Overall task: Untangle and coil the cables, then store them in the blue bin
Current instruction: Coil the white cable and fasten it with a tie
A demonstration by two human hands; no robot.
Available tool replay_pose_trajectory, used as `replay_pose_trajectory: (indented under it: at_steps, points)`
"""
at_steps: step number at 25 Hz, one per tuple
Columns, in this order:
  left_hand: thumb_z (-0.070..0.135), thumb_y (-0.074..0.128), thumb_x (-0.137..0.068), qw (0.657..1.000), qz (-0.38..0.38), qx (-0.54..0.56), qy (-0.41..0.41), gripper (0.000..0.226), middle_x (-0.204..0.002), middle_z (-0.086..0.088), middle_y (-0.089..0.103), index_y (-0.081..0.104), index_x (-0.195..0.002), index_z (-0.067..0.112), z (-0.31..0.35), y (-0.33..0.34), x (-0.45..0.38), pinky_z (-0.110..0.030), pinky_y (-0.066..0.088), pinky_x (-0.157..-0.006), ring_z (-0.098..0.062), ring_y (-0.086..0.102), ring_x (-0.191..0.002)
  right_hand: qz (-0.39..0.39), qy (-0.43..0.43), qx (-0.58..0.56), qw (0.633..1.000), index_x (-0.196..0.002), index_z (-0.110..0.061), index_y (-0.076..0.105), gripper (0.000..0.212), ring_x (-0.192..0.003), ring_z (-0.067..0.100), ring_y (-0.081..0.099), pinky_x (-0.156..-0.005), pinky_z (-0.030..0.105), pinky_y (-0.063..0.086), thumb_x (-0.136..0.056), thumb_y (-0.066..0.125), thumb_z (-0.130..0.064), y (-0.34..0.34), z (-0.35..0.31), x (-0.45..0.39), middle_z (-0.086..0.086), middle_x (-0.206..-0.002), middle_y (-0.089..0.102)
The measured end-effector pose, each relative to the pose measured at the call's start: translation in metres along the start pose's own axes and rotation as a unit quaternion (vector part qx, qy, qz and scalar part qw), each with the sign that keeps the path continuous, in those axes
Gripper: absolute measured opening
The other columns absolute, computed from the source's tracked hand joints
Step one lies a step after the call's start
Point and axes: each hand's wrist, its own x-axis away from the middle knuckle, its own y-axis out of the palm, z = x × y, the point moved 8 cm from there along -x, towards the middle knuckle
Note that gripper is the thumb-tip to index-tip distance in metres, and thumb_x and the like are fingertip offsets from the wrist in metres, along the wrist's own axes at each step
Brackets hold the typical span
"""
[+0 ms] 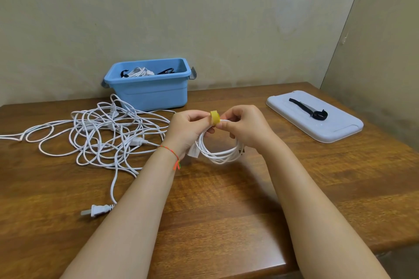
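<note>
Both hands (217, 128) pinch a yellow strap (214, 117) around the coiled cable (221, 152).

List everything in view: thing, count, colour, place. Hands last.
bin: one, blue, back left of table, holding tied cables
loose cable: one tangle, white, left of hands, plug near front edge
coiled cable: one, white, held in both hands
strap: one, yellow, atop the coil
lid: one, pale lilac, right side
black strap: one, on lid
table: one, brown wood
left hand: grips coil
right hand: fingers pinch coil beside strap
</note>
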Motion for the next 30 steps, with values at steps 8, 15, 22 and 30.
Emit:
replay_pose_trajectory:
  at_steps: [8, 15, 22, 30]
  points:
    - [0.011, 0.071, -0.087, 0.997, -0.016, -0.069, 0.028, 0.011, -0.082, -0.003, 0.075, 0.08, -0.092, 0.014, 0.01, -0.001, 0.003, -0.018, 0.054, -0.061, -0.012, 0.071, -0.072, -0.008, 0.013, -0.017, 1.0, -0.09, -0.022, 0.074, 0.006, -0.056, 0.004, 0.055, -0.045, 0.013, 0.038, -0.087, 0.075, -0.027, -0.001, 0.004, 0.001, -0.006, -0.067, 0.064]
    - [0.017, 0.081, -0.08, 0.995, -0.035, -0.079, 0.041, 0.016, -0.083, 0.001, 0.076, 0.079, -0.096, 0.016, 0.01, -0.002, 0.004, -0.021, 0.058, -0.07, -0.014, 0.072, -0.079, -0.015, 0.014, -0.034, 0.999, -0.092, -0.018, 0.075, 0.006, -0.05, -0.001, 0.055, -0.045, 0.011, 0.039, -0.089, 0.073, -0.023, 0.002, 0.004, 0.0, -0.006, -0.066, 0.064]
    - [0.021, 0.079, -0.083, 0.971, 0.0, -0.209, 0.114, 0.012, -0.086, 0.01, 0.071, 0.076, -0.094, 0.026, 0.016, 0.002, 0.003, -0.018, 0.052, -0.069, -0.004, 0.065, -0.082, -0.015, -0.001, -0.026, 1.0, -0.092, -0.02, 0.073, 0.004, -0.047, -0.003, 0.055, -0.047, 0.011, 0.04, -0.092, 0.069, -0.02, 0.003, 0.003, 0.0, -0.006, -0.064, 0.063]
    - [0.022, 0.075, -0.085, 0.945, 0.037, -0.278, 0.166, 0.011, -0.083, 0.01, 0.065, 0.067, -0.09, 0.027, 0.018, 0.004, 0.003, -0.024, 0.052, -0.068, -0.004, 0.061, -0.082, -0.011, -0.009, -0.044, 0.999, -0.091, -0.017, 0.072, 0.006, -0.046, -0.001, 0.054, -0.045, 0.011, 0.038, -0.091, 0.07, -0.022, 0.006, -0.001, 0.001, -0.005, -0.064, 0.064]
